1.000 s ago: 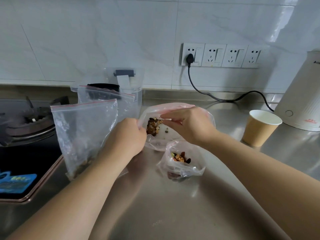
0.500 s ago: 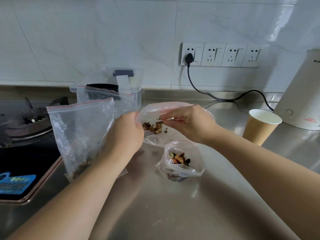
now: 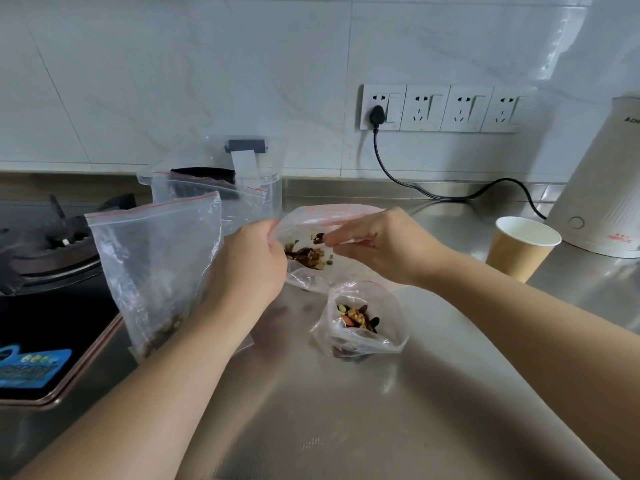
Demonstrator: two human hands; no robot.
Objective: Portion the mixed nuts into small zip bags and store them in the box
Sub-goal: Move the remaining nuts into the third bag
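Observation:
My left hand (image 3: 247,268) pinches the left rim of a clear zip bag (image 3: 308,275) with a red strip that holds mixed nuts (image 3: 307,255). My right hand (image 3: 377,245) pinches the bag's right rim at its mouth, with a dark nut piece at the fingertips. In front of it on the steel counter (image 3: 346,410) stands a small open zip bag (image 3: 360,320) with a portion of nuts. To the left a larger zip bag (image 3: 156,265) stands upright with nuts at its bottom. Behind it is the clear plastic box (image 3: 249,174) with another zip bag leaning on it.
A gas stove (image 3: 48,258) fills the left side. A brown paper cup (image 3: 519,247) stands at the right, beside a white kettle (image 3: 602,188). A black cord (image 3: 433,192) runs along the counter's back from the wall sockets (image 3: 440,108).
Both hands have spread the nut bag's mouth wider and tipped it, so the nuts inside have shifted. The view has moved slightly; the other bags stay put.

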